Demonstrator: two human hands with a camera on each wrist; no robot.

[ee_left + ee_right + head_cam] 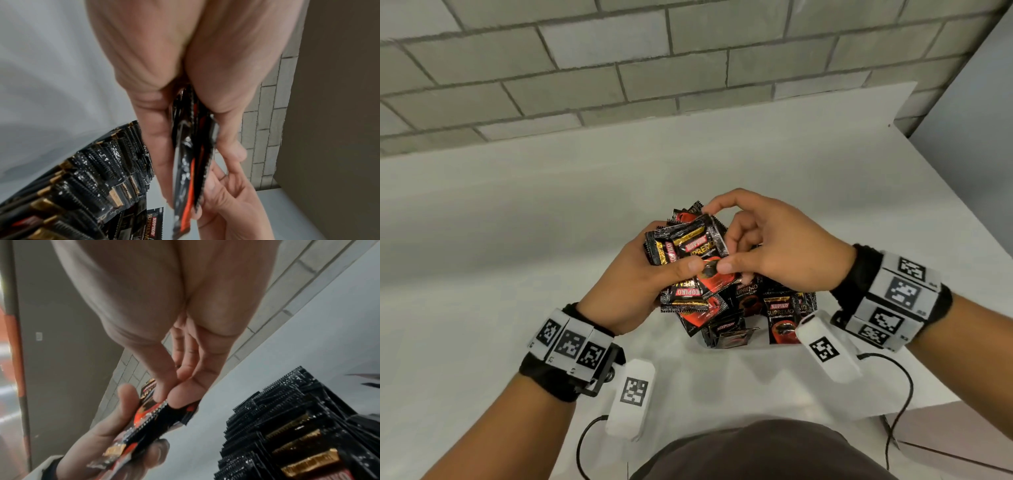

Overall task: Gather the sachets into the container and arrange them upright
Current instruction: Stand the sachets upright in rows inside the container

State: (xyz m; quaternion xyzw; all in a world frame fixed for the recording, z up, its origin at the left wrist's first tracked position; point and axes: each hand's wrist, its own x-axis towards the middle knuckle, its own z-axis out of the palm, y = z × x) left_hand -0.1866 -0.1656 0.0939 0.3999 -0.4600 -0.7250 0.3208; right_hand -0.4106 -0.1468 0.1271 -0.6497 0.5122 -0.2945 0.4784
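Observation:
My left hand (674, 248) grips a fanned stack of black and red coffee sachets (688, 250) above the container. My right hand (732, 243) pinches the top sachet of that stack (714, 274) between thumb and fingers. Under both hands is a pile of sachets (780, 318), and a clear container wall (726, 339) shows faintly at its front. The left wrist view has the held stack (193, 154) edge-on and a row of sachets standing on edge (92, 170). In the right wrist view my fingertips (176, 395) clamp the stack's corner (156, 415), beside the standing row (287, 426).
The white table (517, 222) runs back to a grey block wall (619, 68). Its right edge (962, 212) drops off close to my right wrist. Black cables (904, 394) hang from the wrist devices near the front edge.

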